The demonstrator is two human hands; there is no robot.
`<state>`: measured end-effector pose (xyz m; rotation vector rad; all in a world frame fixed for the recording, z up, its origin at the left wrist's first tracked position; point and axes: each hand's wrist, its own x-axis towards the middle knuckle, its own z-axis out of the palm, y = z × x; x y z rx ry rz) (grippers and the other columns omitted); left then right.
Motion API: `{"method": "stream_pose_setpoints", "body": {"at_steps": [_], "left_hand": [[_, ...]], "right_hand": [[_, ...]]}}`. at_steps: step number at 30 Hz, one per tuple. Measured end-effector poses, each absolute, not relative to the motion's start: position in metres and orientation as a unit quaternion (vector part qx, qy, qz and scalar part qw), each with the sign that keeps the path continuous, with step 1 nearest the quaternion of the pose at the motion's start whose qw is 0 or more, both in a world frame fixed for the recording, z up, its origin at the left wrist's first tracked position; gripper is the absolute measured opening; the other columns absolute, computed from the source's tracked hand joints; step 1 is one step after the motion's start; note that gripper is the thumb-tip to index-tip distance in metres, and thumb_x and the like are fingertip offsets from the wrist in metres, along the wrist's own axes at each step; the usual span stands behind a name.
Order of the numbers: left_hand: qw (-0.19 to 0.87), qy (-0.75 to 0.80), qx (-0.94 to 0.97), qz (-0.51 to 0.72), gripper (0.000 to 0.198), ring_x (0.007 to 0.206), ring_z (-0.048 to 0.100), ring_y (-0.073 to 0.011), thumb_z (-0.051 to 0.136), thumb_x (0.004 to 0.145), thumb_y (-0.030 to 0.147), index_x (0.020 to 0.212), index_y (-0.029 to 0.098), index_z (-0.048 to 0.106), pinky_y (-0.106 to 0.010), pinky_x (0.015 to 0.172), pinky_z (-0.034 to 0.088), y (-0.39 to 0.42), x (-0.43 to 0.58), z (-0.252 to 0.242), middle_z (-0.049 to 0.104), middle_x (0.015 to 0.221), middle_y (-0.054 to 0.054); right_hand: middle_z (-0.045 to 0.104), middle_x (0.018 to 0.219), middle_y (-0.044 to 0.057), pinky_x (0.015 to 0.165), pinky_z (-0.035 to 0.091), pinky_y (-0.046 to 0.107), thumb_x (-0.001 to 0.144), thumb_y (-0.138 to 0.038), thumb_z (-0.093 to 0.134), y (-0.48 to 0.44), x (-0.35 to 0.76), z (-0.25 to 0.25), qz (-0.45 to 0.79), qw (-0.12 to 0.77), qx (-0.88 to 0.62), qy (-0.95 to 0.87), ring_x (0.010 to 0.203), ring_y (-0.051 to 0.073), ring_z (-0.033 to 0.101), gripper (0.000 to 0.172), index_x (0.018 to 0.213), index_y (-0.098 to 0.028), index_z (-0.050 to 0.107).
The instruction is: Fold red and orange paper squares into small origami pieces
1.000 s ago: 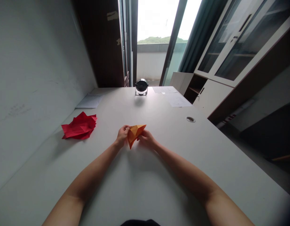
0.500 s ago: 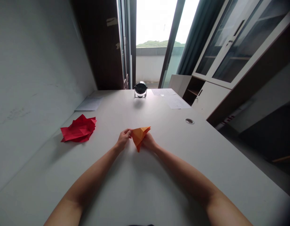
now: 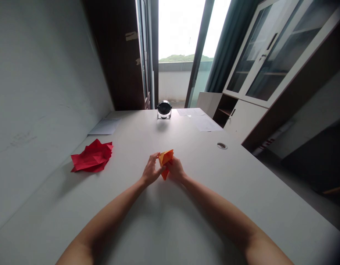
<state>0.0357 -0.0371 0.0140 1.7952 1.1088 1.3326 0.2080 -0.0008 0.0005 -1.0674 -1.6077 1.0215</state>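
The right hand (image 3: 175,169) holds the folded orange paper (image 3: 166,157) by its right side, some fingertips hidden against it; the left hand (image 3: 152,170) curves at its left side, thumb and fingers parted and touching the paper. The orange paper is between the two hands, over the middle of the white table (image 3: 164,228). To the left, well apart, lies a crumpled-looking red paper piece (image 3: 93,156) — close to the wall (image 3: 43,121) bounding that side. Farther off on the left lies a pale sheet (image 3: 105,126); at the far edge, straight beyond the hands, a round black device (image 3: 164,109) stands on a bracket, with white papers (image 3: 207,123) to its right. Nearer on the right is a cable hole (image 3: 222,146) — then, past the table's edge, the glass-doored cabinet (image 3: 251,86).
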Motion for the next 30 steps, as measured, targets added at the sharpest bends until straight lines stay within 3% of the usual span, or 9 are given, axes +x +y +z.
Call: {"method": "stream_pose_setpoints", "body": {"at_steps": [6, 9, 14, 22, 30], "left_hand": [[0.336, 0.435, 0.669, 0.501, 0.049, 0.125, 0.054, -0.0305, 0.069, 0.086, 0.037, 0.133, 0.025, 0.061, -0.043, 0.110, 0.039, -0.034, 0.032, 0.015, 0.061, 0.134, -0.012], [0.333, 0.448, 0.657, 0.508, 0.041, 0.127, 0.054, -0.0304, 0.061, 0.091, 0.033, 0.131, 0.025, 0.064, -0.045, 0.113, 0.036, -0.033, 0.030, 0.015, 0.063, 0.134, -0.010], [0.383, 0.430, 0.611, 0.543, 0.036, 0.125, 0.056, -0.0297, 0.061, 0.087, 0.024, 0.122, 0.025, 0.071, -0.044, 0.112, 0.039, -0.029, 0.029, 0.012, 0.067, 0.129, -0.008], [0.511, 0.394, 0.473, 0.600, 0.032, 0.109, 0.065, -0.0260, 0.072, 0.076, 0.030, 0.106, 0.019, 0.075, -0.037, 0.092, 0.052, -0.015, 0.021, -0.002, 0.068, 0.126, -0.012], [0.548, 0.363, 0.408, 0.633, 0.023, 0.115, 0.062, -0.0281, 0.079, 0.065, 0.024, 0.087, 0.017, 0.073, -0.037, 0.088, 0.054, -0.011, 0.018, -0.002, 0.062, 0.134, -0.013]], "right_hand": [[0.066, 0.070, 0.000, 0.059, 0.043, 0.029, 0.079, -0.024, 0.057, -0.005, 0.203, 0.000, 0.328, 0.467, -0.450, -0.687, 0.060, 0.016, 0.053, 0.011, 0.085, -0.022, 0.066], [0.068, 0.076, 0.000, 0.063, 0.045, 0.029, 0.083, -0.026, 0.054, -0.004, 0.204, 0.002, 0.321, 0.463, -0.449, -0.694, 0.064, 0.017, 0.055, 0.017, 0.094, -0.023, 0.066], [0.071, 0.081, 0.000, 0.070, 0.047, 0.030, 0.082, -0.025, 0.056, -0.003, 0.206, 0.002, 0.331, 0.469, -0.444, -0.688, 0.071, 0.018, 0.059, 0.024, 0.103, -0.023, 0.068], [0.062, 0.066, -0.003, 0.058, 0.045, 0.025, 0.076, -0.035, 0.062, 0.000, 0.205, 0.009, 0.551, 0.487, -0.343, -0.584, 0.058, 0.012, 0.053, 0.033, 0.105, -0.019, 0.067], [0.068, 0.075, 0.002, 0.065, 0.048, 0.027, 0.076, -0.036, 0.070, 0.001, 0.212, 0.013, 0.636, 0.486, -0.318, -0.508, 0.065, 0.013, 0.060, 0.032, 0.101, -0.017, 0.070]]}}
